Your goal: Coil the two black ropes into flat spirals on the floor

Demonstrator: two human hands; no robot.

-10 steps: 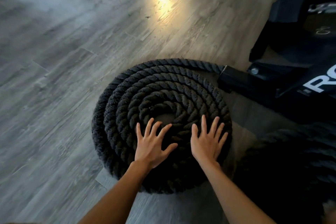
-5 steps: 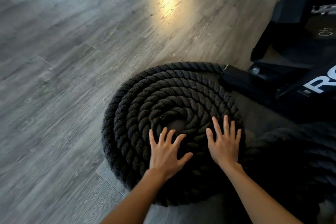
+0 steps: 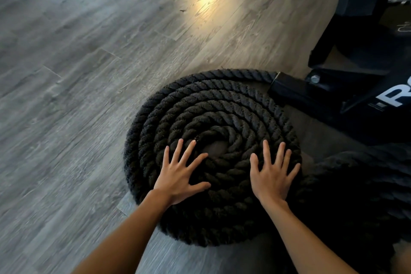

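A thick black rope (image 3: 213, 104) lies coiled in a flat spiral on the grey wood floor, its outer end running to a black metal frame at the right. My left hand (image 3: 179, 173) rests flat on the coil's near-left turns, fingers spread. My right hand (image 3: 272, 172) lies flat on the near-right turns, fingers spread too. Neither hand grips anything. A second black rope (image 3: 360, 182) sits coiled in shadow at the right, touching the first coil's edge; its lower part is lost in the dark.
A black metal equipment frame (image 3: 333, 100) with white lettering stands at the right, its square tube end against the rope. Grey plank floor (image 3: 77, 95) stretches to the left and far side, with a bright light patch at the top.
Both hands have slid slightly to the right across the coil, still flat and spread. The view has shifted, so the coil sits further right in the frame.
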